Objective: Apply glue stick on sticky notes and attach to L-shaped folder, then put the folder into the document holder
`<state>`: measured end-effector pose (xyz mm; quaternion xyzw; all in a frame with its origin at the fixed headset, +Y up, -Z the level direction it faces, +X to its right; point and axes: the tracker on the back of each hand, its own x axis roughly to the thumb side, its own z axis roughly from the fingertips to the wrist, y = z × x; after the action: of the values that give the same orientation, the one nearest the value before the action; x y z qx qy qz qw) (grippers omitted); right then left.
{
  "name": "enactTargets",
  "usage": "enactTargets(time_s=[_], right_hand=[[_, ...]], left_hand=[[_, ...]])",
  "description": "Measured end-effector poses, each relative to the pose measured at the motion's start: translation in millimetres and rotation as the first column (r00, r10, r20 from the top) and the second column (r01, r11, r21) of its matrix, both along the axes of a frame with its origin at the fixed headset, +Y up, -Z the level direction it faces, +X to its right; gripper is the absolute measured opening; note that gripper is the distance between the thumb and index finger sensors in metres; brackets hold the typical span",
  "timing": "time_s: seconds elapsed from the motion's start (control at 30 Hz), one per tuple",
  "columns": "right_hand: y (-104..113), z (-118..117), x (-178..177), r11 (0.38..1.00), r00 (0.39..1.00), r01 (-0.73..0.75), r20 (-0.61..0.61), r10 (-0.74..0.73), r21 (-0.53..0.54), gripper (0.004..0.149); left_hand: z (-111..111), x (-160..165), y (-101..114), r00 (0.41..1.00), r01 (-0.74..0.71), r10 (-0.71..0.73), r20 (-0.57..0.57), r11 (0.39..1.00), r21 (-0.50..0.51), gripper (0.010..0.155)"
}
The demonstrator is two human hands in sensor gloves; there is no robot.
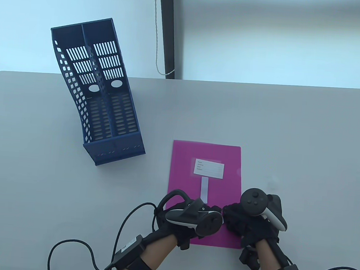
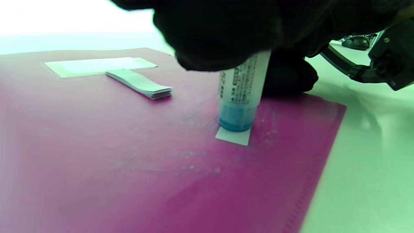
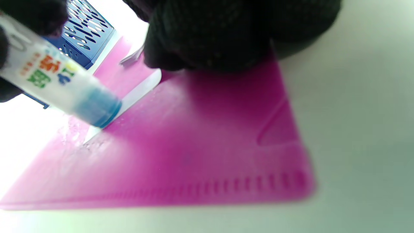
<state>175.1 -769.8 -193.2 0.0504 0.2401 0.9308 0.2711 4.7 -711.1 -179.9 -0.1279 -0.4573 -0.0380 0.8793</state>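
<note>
Left hand point(image 1: 192, 218) grips the glue stick point(image 2: 241, 97), blue tip pressed on a note point(image 2: 233, 136) lying on the pink folder point(image 1: 206, 162). Right hand's point(image 1: 248, 221) fingers pin the note's far end. Drag too hard and the note could buckle or slide, smearing glue onto the folder. The holder point(image 1: 99, 97) stands well apart.

Print on glue stick point(image 3: 48, 74) and folder label point(image 1: 208, 168) illegible.

Magenta folder point(image 1: 206, 162) flat at lower center, sticky-note pad point(image 1: 204, 189) on it. Glue stick point(image 2: 241, 97), blue tip down on a loose note point(image 2: 233, 136). Blue document holder point(image 1: 99, 97) upper left.
</note>
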Motion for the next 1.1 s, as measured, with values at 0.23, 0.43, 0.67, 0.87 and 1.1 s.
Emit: enactTargets(time_s=[0.23,0.43,0.67,0.87,1.1], right_hand=[[0.0,-0.3,0.1,1.0,1.0,0.005,-0.002,-0.005,-0.004,0.034],[0.1,-0.1,0.1,1.0,1.0,0.002,-0.001,-0.002,-0.001,0.034],[0.3,0.0,0.1,1.0,1.0,0.001,0.001,-0.001,0.001,0.034],[3.2,1.5,-1.4,0.999,1.0,-0.023,0.001,0.023,0.049,0.035],[7.4,4.9,-7.0,0.995,0.997,-0.071,-0.019,0.072,0.076,0.044]], left_hand=[[1.4,-9.9,5.0,0.995,0.096,-0.097,-0.01,0.994,-0.048,0.051],[-1.3,-13.3,4.9,0.995,0.09,-0.09,-0.032,0.996,-0.008,0.052],[-0.1,-18.3,-1.2,0.998,-0.057,0.056,-0.019,0.997,-0.058,0.052],[-4.8,-47.6,-6.3,0.94,-0.336,0.326,-0.102,0.936,-0.107,0.052],[-24.2,-88.7,-11.2,0.821,-0.561,0.509,-0.258,0.802,-0.203,0.055]])
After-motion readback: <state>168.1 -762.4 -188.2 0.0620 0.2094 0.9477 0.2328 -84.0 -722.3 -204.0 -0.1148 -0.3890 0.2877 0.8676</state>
